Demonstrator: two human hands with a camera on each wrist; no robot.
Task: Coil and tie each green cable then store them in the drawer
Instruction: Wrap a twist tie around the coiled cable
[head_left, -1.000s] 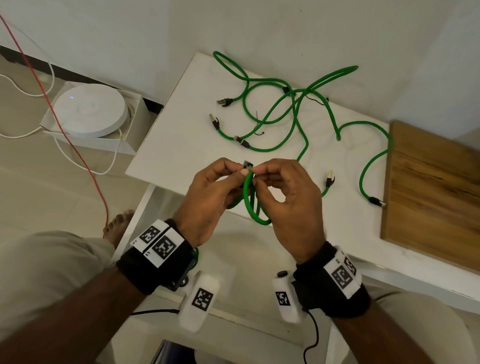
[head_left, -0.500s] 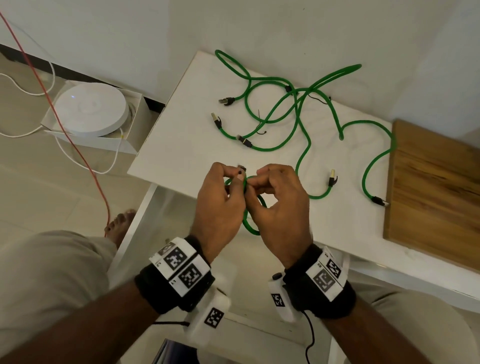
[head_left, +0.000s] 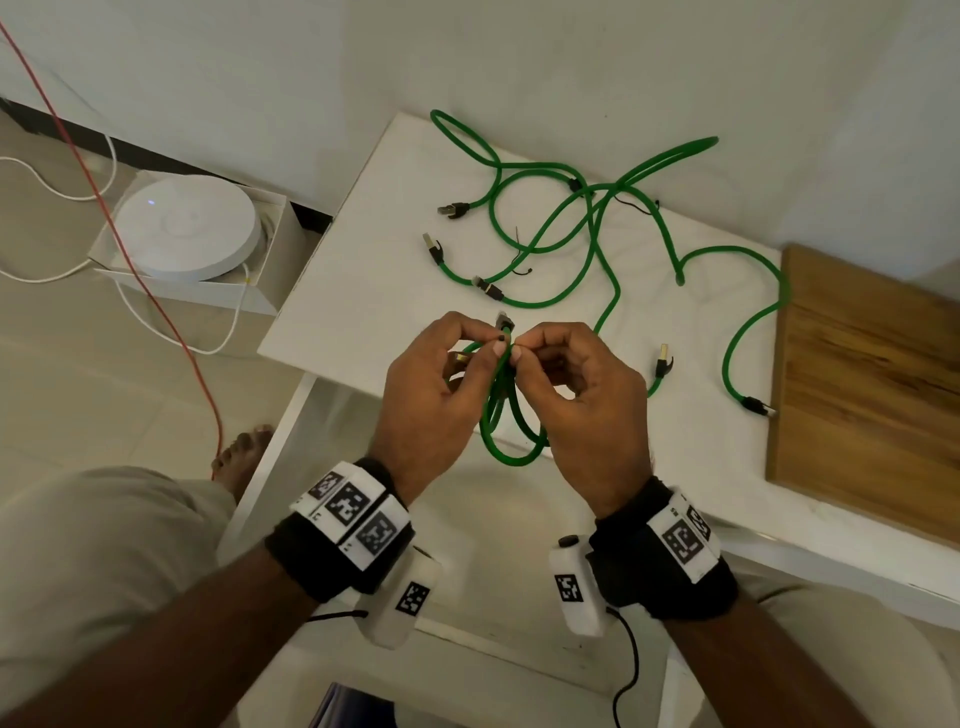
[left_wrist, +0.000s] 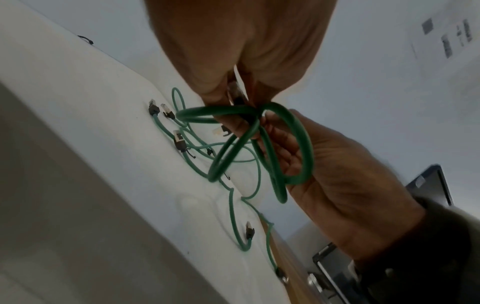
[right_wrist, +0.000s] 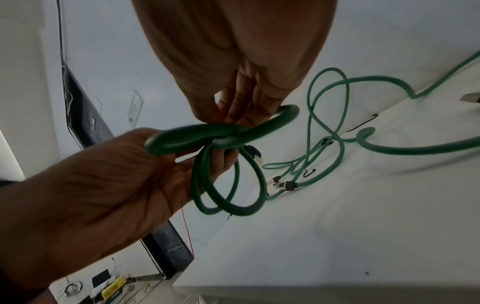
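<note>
In the head view, a coiled green cable (head_left: 506, 415) is held in the air over the near edge of the white counter (head_left: 363, 291). It is pinched at its top between the left hand (head_left: 434, 387) and the right hand (head_left: 582, 395), whose fingertips meet just where the loops gather. This grip is judged to keep the loops bunched while a tie is worked around them; the tie itself cannot be made out. Further back on the counter, the loose green cables (head_left: 597, 234) are spread in overlapping curves, their plugs lying apart, with thin black ties (head_left: 522, 260) among them. A wooden board (head_left: 872, 384) lies at the counter's right end. No drawer can be identified with certainty.

In the left wrist view, the coil (left_wrist: 293, 144) is seen as several round loops of smooth, rubbery sheathing, crossing at one point beneath the left hand's fingertips (left_wrist: 215, 92). A dark plug (left_wrist: 236, 92) is trapped between those fingers. The right hand's palm (left_wrist: 337, 174) is cupped behind the loops.

In the right wrist view, the loops (right_wrist: 228, 181) hang down from the crossing point, where both hands are closed on the cable: the left hand (right_wrist: 116, 185) from below, the right hand's fingers (right_wrist: 241, 107) from above. The picture is slightly blurred.
</note>
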